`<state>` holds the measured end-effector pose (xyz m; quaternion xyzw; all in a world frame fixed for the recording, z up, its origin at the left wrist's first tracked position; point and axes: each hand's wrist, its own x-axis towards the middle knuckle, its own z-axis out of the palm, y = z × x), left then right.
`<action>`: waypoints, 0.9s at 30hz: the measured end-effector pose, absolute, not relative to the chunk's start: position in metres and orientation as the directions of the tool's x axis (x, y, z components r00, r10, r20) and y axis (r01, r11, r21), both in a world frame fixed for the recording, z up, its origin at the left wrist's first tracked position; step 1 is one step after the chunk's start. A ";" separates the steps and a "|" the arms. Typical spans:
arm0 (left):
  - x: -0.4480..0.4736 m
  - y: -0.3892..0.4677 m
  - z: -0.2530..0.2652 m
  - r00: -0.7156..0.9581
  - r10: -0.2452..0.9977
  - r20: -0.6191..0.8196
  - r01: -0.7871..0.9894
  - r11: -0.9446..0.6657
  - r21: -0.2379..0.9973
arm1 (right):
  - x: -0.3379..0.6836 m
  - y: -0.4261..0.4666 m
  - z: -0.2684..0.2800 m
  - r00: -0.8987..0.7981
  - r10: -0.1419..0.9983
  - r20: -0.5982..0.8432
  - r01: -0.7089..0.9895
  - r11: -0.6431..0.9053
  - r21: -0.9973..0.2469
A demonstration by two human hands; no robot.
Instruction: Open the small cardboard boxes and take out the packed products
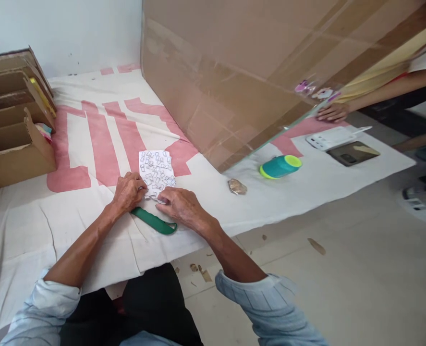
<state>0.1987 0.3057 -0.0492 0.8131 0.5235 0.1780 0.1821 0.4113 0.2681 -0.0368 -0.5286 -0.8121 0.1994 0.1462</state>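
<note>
in the head view, the patterned paper (157, 168) lies on the white and pink cloth (18, 221), between the two hands and a little ahead of them. the left hand (129, 193) has its fingers curled and is grasping the lower left corner of this paper. the right hand (182, 205) is pinching the near edge, at its right end, between thumb and fingers. just below the hands lies a green handle (155, 222). to the right there are a small brown crumpled piece (237, 186) and a teal bottle (280, 166), lying on its side. behind them stands a large cardboard sheet (213, 81). farther right, another person's hand (333, 112) rests near a white power strip (328, 138).
</note>
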 end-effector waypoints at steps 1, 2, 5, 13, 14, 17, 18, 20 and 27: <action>0.198 0.306 -0.049 0.391 0.916 0.094 0.788 -0.386 0.479 | 0.411 0.267 -0.038 -0.397 0.917 0.018 0.801 0.357 -0.481; 0.198 0.306 -0.049 0.393 0.915 0.090 0.790 -0.386 0.477 | 0.412 0.266 -0.040 -0.397 0.917 0.021 0.791 0.354 -0.498; 0.197 0.306 -0.050 0.399 0.912 0.090 0.783 -0.390 0.484 | 0.415 0.265 -0.044 -0.376 0.925 0.061 0.709 0.329 -0.624; 0.191 0.306 -0.048 0.427 0.898 0.105 0.763 -0.420 0.492 | 0.427 0.266 -0.045 -0.331 0.943 -0.008 0.285 0.092 -0.954; 0.190 0.307 -0.049 0.432 0.895 0.107 0.762 -0.426 0.488 | 0.428 0.267 -0.044 -0.325 0.946 -0.020 0.263 0.070 -0.962; 0.189 0.307 -0.050 0.439 0.890 0.121 0.752 -0.438 0.492 | 0.430 0.270 -0.042 -0.301 0.953 -0.035 0.250 0.043 -0.967; 0.188 0.307 -0.051 0.435 0.891 0.131 0.745 -0.438 0.503 | 0.430 0.272 -0.041 -0.295 0.955 -0.031 0.259 0.048 -0.965; 0.186 0.308 -0.052 0.417 0.894 0.161 0.711 -0.432 0.555 | 0.431 0.277 -0.038 -0.289 0.957 -0.011 0.285 0.075 -0.955; 0.175 0.308 -0.052 0.258 0.907 0.332 0.532 -0.421 0.735 | 0.421 0.294 -0.035 -0.324 0.944 0.062 0.489 0.223 -0.843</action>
